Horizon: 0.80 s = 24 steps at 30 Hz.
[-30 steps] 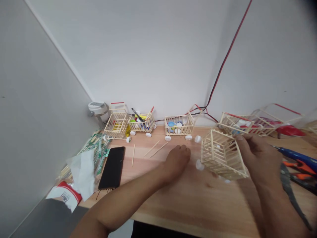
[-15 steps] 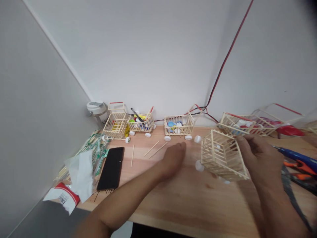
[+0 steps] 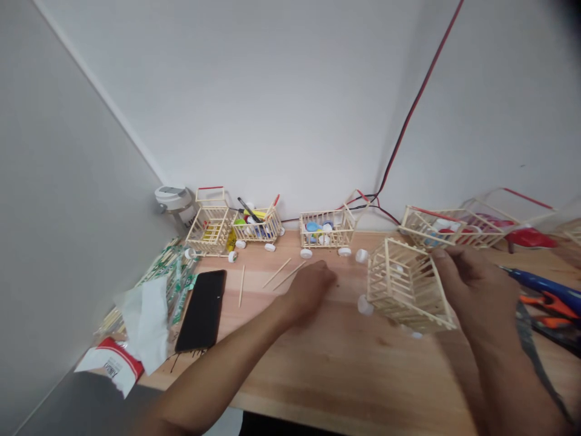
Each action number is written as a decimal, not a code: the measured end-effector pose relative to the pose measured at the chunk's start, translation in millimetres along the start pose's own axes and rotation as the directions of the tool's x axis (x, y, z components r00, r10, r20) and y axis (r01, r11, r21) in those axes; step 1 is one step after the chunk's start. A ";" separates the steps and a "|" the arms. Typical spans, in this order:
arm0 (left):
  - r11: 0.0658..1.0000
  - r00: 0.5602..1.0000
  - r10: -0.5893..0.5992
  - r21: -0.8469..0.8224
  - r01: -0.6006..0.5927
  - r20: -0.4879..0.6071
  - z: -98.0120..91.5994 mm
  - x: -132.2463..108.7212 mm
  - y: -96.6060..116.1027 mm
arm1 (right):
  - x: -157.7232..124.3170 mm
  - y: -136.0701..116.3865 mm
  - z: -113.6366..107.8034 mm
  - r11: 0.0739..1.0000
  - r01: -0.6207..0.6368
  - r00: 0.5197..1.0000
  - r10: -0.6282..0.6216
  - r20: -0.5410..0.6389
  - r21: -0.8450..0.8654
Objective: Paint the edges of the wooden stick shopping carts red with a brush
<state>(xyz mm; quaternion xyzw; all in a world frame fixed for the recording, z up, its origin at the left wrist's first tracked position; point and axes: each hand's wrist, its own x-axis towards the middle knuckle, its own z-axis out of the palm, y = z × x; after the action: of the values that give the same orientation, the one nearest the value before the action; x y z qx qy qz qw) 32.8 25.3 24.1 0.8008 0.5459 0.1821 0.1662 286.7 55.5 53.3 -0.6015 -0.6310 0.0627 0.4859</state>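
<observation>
My right hand (image 3: 476, 287) grips the back edge of a small wooden stick cart (image 3: 403, 284), its thumb and fingers pinched on the frame. That cart is tilted, with white wheels (image 3: 365, 304) at its left side. My left hand (image 3: 313, 284) rests low over the wooden table (image 3: 354, 375), left of the cart, with its fingers curled together. Whatever its fingertips hold, if anything, is hidden. Two loose thin sticks (image 3: 276, 272) lie just left of it, and another stick (image 3: 241, 286) lies beside the black phone (image 3: 201, 310).
Finished-looking carts (image 3: 327, 230) with small items stand along the wall. Bagged sticks (image 3: 175, 272), tissue (image 3: 145, 321) and a red-white wrapper (image 3: 113, 363) lie at left. A lidded jar (image 3: 177, 206) stands behind. A blue tool (image 3: 544, 284) and orange-handled tools (image 3: 549, 312) lie at right.
My left hand has shifted slightly left, toward the loose sticks. My right hand keeps its hold on the cart, almost unmoved.
</observation>
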 end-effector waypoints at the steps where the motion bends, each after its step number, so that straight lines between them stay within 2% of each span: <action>1: 0.999 0.999 0.021 0.043 -0.022 0.025 0.6 -1.9 2.1 | 0.1 0.3 -0.1 1.000 0.003 1.000 -0.003 0.006 -0.002; 4: 0.979 0.992 0.077 0.179 -0.094 0.096 3.5 -8.8 7.3 | 0.3 1.6 -0.3 1.000 0.011 1.000 -0.011 0.012 -0.004; 8: 0.871 0.966 0.173 0.428 -0.242 0.194 6.8 -17.6 11.2 | 0.1 2.9 0.3 1.000 0.024 1.000 -0.024 0.013 0.007; 10: 0.836 0.955 0.200 0.471 -0.283 0.220 6.1 -21.2 11.7 | 0.3 3.6 1.0 0.999 0.028 1.000 -0.029 0.013 0.018; 12: 0.845 0.951 0.213 0.446 -0.295 0.225 3.4 -24.5 10.7 | 0.6 4.6 1.6 0.999 0.029 1.000 -0.029 0.011 0.025; 14: 0.916 0.965 0.191 0.322 -0.240 0.178 -0.2 -27.7 7.4 | 0.9 5.6 2.0 0.999 0.030 0.999 -0.030 0.013 0.027; 15: 0.968 0.983 0.144 0.192 -0.164 0.111 -1.9 -29.3 4.8 | 1.1 6.1 2.1 0.999 0.033 0.999 -0.033 0.014 0.028; 16: 0.998 0.998 0.053 -0.018 -0.052 0.026 -3.4 -30.9 1.6 | 1.1 6.3 2.2 0.999 0.038 0.999 -0.038 0.015 0.027; 17: 0.959 0.996 -0.077 -0.275 0.063 -0.040 -4.7 -32.5 -1.9 | 1.0 6.3 2.5 0.999 0.043 0.999 -0.044 0.018 0.028; 18: 0.841 0.975 -0.215 -0.519 0.152 -0.064 -5.7 -34.1 -5.6 | 0.7 6.0 2.9 0.998 0.048 0.999 -0.049 0.024 0.030; 19: 0.678 0.944 -0.326 -0.707 0.201 -0.045 -6.5 -35.7 -9.2 | 0.1 5.2 3.5 0.998 0.053 0.998 -0.054 0.032 0.035; 20: 0.522 0.920 -0.391 -0.824 0.221 -0.001 -7.0 -37.3 -12.4 | -0.7 3.9 4.4 0.997 0.057 0.997 -0.059 0.044 0.042; 21: 0.407 0.908 -0.417 -0.885 0.228 0.043 -7.4 -39.0 -15.0 | -2.0 2.0 5.6 0.997 0.063 0.996 -0.066 0.059 0.049; 22: 0.342 0.904 -0.421 -0.911 0.231 0.071 -7.9 -40.6 -16.7 | -3.6 -0.3 7.0 0.996 0.072 0.994 -0.076 0.076 0.056; 24: 0.269 0.902 -0.421 -0.936 0.227 0.098 -9.0 -43.4 -17.7 | -8.0 -5.9 10.7 0.993 0.098 0.986 -0.107 0.124 0.073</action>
<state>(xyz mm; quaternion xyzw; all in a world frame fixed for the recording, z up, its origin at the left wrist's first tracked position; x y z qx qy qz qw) -0.6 -8.5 18.9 0.4124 0.5066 0.4890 0.5781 273.7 52.8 47.4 -0.5466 -0.6885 0.0969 0.4667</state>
